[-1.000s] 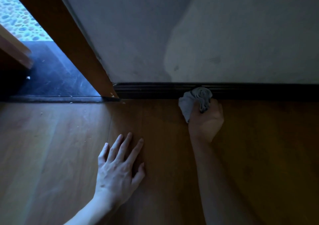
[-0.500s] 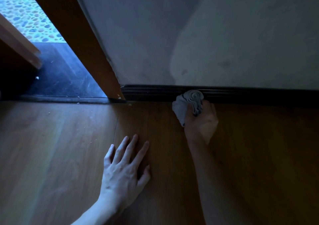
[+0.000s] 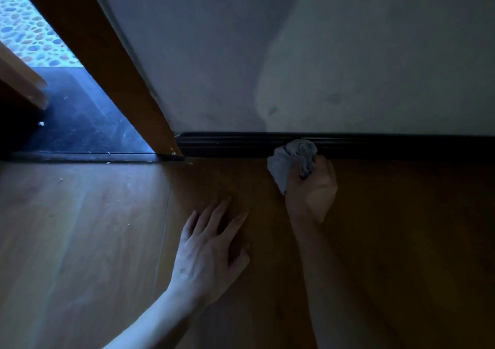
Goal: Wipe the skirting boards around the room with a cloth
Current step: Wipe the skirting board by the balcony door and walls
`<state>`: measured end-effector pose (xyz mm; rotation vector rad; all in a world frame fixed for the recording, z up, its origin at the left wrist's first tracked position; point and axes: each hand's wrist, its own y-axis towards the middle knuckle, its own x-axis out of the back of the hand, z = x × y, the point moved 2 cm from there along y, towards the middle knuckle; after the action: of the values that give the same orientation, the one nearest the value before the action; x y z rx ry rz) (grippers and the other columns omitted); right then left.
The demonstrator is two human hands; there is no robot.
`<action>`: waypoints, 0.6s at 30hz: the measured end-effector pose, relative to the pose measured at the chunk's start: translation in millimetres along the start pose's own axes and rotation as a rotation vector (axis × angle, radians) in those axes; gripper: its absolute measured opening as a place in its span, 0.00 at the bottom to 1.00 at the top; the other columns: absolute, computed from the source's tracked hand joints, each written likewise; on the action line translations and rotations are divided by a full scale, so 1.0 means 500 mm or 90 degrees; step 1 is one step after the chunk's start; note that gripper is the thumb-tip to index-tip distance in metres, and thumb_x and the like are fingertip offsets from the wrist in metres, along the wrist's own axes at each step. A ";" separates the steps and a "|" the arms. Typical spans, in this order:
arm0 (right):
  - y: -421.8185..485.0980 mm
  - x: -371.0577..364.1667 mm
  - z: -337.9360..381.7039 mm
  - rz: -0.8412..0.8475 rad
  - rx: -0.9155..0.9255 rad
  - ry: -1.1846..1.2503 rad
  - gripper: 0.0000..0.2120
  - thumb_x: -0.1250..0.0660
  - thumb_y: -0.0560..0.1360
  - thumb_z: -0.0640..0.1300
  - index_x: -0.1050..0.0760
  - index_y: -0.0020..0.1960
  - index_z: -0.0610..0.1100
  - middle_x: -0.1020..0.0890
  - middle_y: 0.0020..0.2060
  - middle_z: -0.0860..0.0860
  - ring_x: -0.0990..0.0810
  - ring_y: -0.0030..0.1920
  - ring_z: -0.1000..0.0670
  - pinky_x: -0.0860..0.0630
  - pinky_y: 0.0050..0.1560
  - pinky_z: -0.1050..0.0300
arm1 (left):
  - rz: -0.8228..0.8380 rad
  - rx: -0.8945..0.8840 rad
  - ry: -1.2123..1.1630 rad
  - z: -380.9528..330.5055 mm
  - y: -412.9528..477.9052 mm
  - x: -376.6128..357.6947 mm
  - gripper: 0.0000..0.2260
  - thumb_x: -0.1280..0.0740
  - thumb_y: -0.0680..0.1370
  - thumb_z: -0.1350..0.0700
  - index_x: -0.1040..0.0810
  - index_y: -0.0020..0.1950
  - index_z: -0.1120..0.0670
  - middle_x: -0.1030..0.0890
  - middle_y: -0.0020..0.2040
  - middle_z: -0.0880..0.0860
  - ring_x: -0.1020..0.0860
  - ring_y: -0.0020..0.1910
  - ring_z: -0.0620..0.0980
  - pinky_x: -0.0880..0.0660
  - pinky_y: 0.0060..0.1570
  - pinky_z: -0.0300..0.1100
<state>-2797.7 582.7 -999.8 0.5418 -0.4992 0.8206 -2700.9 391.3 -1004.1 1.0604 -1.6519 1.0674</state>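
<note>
Wooden floor [image 3: 80, 241], dim; right hand [image 3: 312, 193] gripped bunched cloth [image 3: 290, 158] against skirting board [image 3: 227, 144]; left hand [image 3: 211, 255] lay flat, fingers spread, beside it; cloth had slid left, then back; probably scrubbing one stretch.

No readable text, labels or numbers anywhere.

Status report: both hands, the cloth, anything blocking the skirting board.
Right hand grips grey cloth, pressed to dark skirting board. Left hand flat on wooden floor. Door frame ends the board's left run; nothing blocking.
</note>
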 end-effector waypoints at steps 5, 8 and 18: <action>0.019 0.021 -0.020 -0.034 -0.012 -0.015 0.07 0.31 0.77 0.40 0.22 0.49 0.36 0.22 0.46 0.40 0.23 0.45 0.44 0.24 0.44 0.52 | 0.013 -0.006 0.029 -0.014 0.009 -0.016 0.30 0.50 0.78 0.32 0.45 0.80 0.36 0.50 0.83 0.46 0.56 0.81 0.49 0.57 0.79 0.55; 0.014 0.016 -0.014 -0.011 -0.003 -0.019 0.07 0.31 0.77 0.40 0.22 0.50 0.36 0.21 0.47 0.40 0.23 0.44 0.45 0.27 0.42 0.58 | 0.018 -0.001 0.031 -0.015 0.011 -0.013 0.30 0.49 0.77 0.32 0.41 0.80 0.36 0.47 0.83 0.47 0.52 0.81 0.50 0.54 0.79 0.55; 0.003 0.009 -0.005 0.020 0.035 0.006 0.08 0.31 0.77 0.41 0.21 0.50 0.36 0.21 0.47 0.41 0.23 0.45 0.46 0.26 0.43 0.57 | 0.024 0.014 0.039 -0.028 0.013 -0.008 0.31 0.52 0.77 0.32 0.44 0.80 0.36 0.48 0.83 0.47 0.54 0.81 0.50 0.57 0.78 0.56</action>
<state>-2795.8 587.6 -998.8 0.5821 -0.4786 0.8683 -2702.8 407.2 -1005.8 1.0035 -1.6204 1.1345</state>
